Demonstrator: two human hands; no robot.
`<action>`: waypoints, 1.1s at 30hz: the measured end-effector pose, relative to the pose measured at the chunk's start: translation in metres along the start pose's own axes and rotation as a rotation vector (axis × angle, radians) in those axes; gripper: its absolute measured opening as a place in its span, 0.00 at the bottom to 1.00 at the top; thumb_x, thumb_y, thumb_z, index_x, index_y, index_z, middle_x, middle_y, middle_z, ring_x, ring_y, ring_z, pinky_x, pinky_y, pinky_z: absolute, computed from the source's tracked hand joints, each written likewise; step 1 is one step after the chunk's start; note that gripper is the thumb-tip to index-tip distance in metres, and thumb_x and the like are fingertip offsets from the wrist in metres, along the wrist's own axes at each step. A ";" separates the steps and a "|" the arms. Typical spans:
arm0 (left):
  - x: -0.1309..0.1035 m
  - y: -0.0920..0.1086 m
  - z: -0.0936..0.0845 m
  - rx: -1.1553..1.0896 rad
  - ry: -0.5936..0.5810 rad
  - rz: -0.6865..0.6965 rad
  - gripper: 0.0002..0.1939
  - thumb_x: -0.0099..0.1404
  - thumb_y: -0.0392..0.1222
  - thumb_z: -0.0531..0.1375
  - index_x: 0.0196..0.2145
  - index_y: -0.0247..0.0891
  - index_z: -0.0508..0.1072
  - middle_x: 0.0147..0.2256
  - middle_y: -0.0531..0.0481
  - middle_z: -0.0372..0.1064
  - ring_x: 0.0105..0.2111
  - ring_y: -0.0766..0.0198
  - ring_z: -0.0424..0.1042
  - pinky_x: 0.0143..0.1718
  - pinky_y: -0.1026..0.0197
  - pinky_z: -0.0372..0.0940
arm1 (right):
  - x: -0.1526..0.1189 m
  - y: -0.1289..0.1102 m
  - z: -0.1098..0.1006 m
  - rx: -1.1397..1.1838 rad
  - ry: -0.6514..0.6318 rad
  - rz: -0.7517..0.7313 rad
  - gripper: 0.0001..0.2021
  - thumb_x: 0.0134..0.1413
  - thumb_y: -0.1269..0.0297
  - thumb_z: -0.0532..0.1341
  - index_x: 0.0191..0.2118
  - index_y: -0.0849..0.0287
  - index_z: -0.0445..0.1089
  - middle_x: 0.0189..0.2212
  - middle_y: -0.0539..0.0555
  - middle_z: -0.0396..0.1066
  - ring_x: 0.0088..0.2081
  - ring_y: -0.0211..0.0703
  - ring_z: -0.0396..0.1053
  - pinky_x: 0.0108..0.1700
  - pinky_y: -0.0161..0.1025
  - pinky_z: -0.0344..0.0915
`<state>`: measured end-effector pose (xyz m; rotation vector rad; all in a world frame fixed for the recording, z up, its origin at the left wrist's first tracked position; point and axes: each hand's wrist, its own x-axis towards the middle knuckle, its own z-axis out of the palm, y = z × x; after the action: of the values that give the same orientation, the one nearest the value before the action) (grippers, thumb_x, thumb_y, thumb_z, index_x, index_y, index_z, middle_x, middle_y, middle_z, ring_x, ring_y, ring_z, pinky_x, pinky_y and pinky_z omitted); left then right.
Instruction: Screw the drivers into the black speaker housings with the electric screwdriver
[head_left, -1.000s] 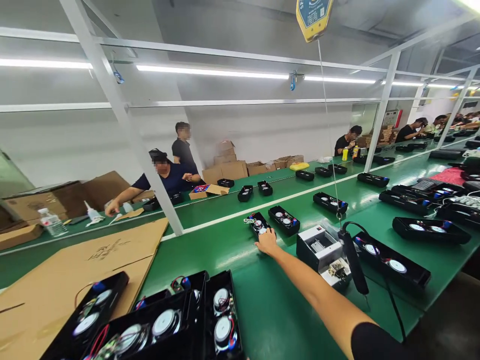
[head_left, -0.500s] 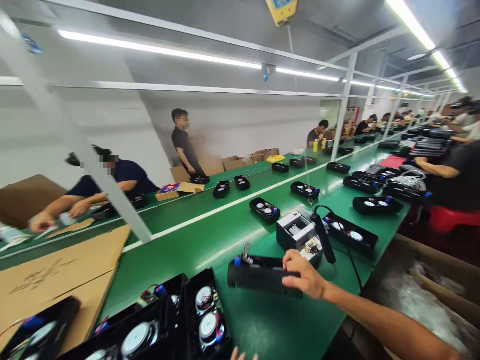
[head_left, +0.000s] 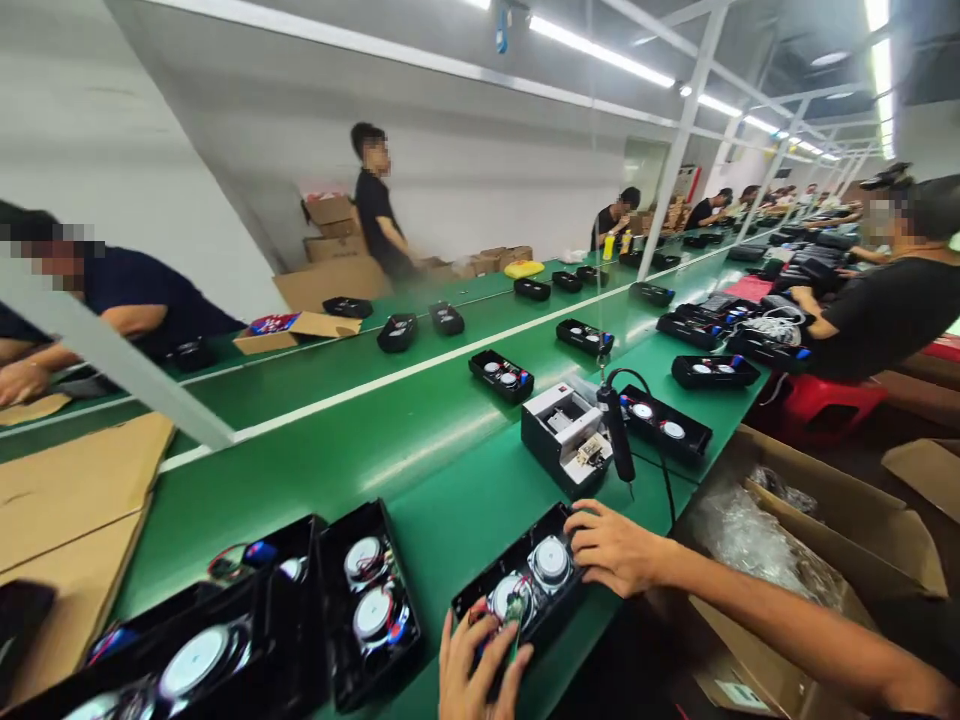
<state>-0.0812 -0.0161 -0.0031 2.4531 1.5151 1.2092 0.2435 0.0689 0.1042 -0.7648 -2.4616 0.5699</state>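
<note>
A black speaker housing (head_left: 531,545) with two round silver speakers lies open side up on the green table in front of me. My right hand (head_left: 611,548) grips its far right end, thumb and fingers over the rim. At the near left end is my left hand (head_left: 484,665), its fingers bent around a small green circuit board (head_left: 514,612) over the housing. Just behind stands a grey and black box (head_left: 564,440) with small parts inside, and a black electric screwdriver (head_left: 616,435) hangs beside it. More open housings (head_left: 371,600) are grouped to the left.
Cardboard sheets (head_left: 75,500) lie at the left by a slanted white post (head_left: 127,350). Several housings sit along the green line (head_left: 375,440). People work across the table and at the right. Open cartons (head_left: 840,530) with plastic bags stand below the right edge.
The housing in my right hand has come down onto the table, turned with its speakers upward. My left hand has come in from the bottom edge to the circuit board. The view has shifted right and down.
</note>
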 end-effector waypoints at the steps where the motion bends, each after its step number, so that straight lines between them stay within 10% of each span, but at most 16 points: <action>1: 0.004 0.007 0.002 -0.023 0.027 -0.059 0.12 0.73 0.39 0.64 0.50 0.52 0.82 0.46 0.50 0.82 0.57 0.51 0.80 0.69 0.34 0.66 | 0.005 -0.004 0.003 -0.041 0.035 -0.008 0.12 0.62 0.68 0.66 0.49 0.51 0.81 0.45 0.56 0.83 0.57 0.56 0.75 0.66 0.63 0.65; 9: 0.031 0.032 -0.005 -0.136 0.110 -0.207 0.20 0.69 0.54 0.69 0.55 0.45 0.75 0.58 0.43 0.78 0.63 0.44 0.75 0.68 0.29 0.65 | 0.036 -0.034 0.062 -0.086 0.251 -0.197 0.08 0.72 0.72 0.60 0.48 0.56 0.76 0.38 0.51 0.84 0.38 0.41 0.78 0.44 0.44 0.70; 12: 0.033 0.034 -0.018 -0.109 -0.029 -0.100 0.29 0.64 0.54 0.73 0.56 0.43 0.72 0.57 0.42 0.79 0.69 0.39 0.67 0.68 0.27 0.63 | 0.032 -0.025 0.053 -0.174 0.115 -0.172 0.10 0.72 0.74 0.60 0.47 0.56 0.78 0.38 0.52 0.83 0.38 0.42 0.77 0.39 0.43 0.67; 16: 0.038 0.045 -0.022 0.014 -0.097 -0.065 0.17 0.65 0.37 0.71 0.50 0.44 0.74 0.49 0.48 0.82 0.66 0.40 0.69 0.68 0.30 0.61 | 0.029 -0.027 0.032 -0.237 -0.234 -0.145 0.10 0.72 0.75 0.59 0.47 0.57 0.78 0.38 0.52 0.82 0.40 0.44 0.76 0.40 0.42 0.65; 21: 0.043 0.064 -0.020 0.060 -0.082 -0.122 0.13 0.63 0.39 0.73 0.44 0.45 0.77 0.46 0.49 0.80 0.62 0.41 0.70 0.65 0.34 0.63 | 0.037 -0.040 0.024 -0.195 -0.516 -0.100 0.10 0.69 0.78 0.60 0.47 0.60 0.77 0.42 0.55 0.81 0.45 0.47 0.75 0.43 0.43 0.63; 33: 0.047 0.071 -0.025 0.152 -0.297 -0.073 0.16 0.63 0.49 0.74 0.46 0.45 0.80 0.52 0.51 0.79 0.71 0.36 0.62 0.77 0.22 0.32 | 0.022 -0.037 0.026 -0.055 -0.521 -0.015 0.18 0.58 0.76 0.59 0.51 0.60 0.78 0.45 0.61 0.80 0.46 0.53 0.76 0.50 0.49 0.73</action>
<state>-0.0324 -0.0265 0.0706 2.5011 1.6433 0.7024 0.1979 0.0477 0.1102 -0.6823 -2.9642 0.7786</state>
